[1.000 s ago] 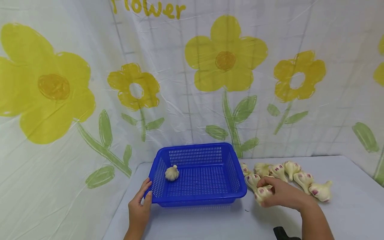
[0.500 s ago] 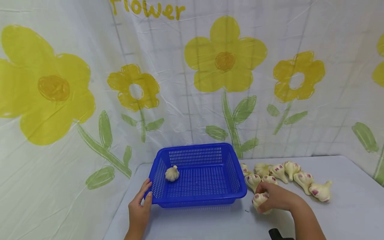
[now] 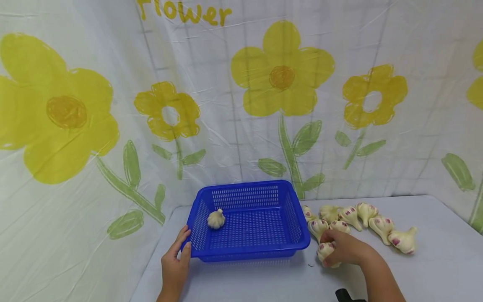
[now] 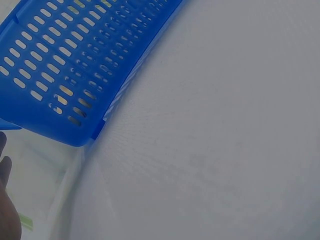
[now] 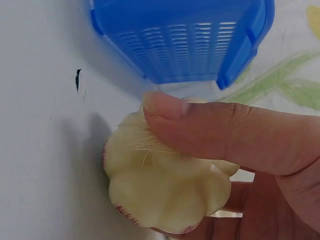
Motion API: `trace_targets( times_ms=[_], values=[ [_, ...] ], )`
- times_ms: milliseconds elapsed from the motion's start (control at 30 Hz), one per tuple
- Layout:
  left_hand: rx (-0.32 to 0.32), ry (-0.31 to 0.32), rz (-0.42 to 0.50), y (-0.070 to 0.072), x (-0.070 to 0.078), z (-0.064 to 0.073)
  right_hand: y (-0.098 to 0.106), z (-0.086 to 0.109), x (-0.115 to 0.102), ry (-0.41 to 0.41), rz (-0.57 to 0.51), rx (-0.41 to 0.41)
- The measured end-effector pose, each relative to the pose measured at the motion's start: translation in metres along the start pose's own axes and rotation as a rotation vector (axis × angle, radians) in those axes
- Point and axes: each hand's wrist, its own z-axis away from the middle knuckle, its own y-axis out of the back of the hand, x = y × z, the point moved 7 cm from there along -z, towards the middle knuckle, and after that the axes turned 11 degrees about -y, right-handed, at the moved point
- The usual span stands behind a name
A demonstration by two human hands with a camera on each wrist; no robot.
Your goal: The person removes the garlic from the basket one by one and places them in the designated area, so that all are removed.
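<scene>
At the left end of a blue plastic basket, my left hand rests its fingertips and thumb against the rim. A pale garlic bulb sits inside, near the basket's left wall. To the right of the basket, my right hand grips another garlic bulb low over the table. In the right wrist view the thumb presses across the held garlic bulb, with fingers behind it. Purple-red marks show on its cloves.
Several more garlic bulbs lie grouped on the white-covered table, right of the basket. A flower-printed curtain hangs behind. A small dark scrap lies before the basket's right corner.
My right hand has moved slightly left and toward me with the garlic bulb, uncovering another bulb behind it. The left hand and basket stay in place.
</scene>
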Motion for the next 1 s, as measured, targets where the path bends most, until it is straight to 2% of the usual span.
trace_targets(
  times_ms=[200,733,1000],
  values=[
    [0.002,-0.009,-0.004,0.0,0.0,0.0,0.0,-0.002,0.003,-0.033,0.01,0.037],
    [0.011,-0.036,0.015,0.001,0.003,-0.001,0.012,0.002,-0.001,-0.037,0.012,0.134],
    [0.005,-0.016,0.017,0.0,-0.002,0.001,0.018,0.003,-0.004,-0.049,0.03,0.154]
  ],
)
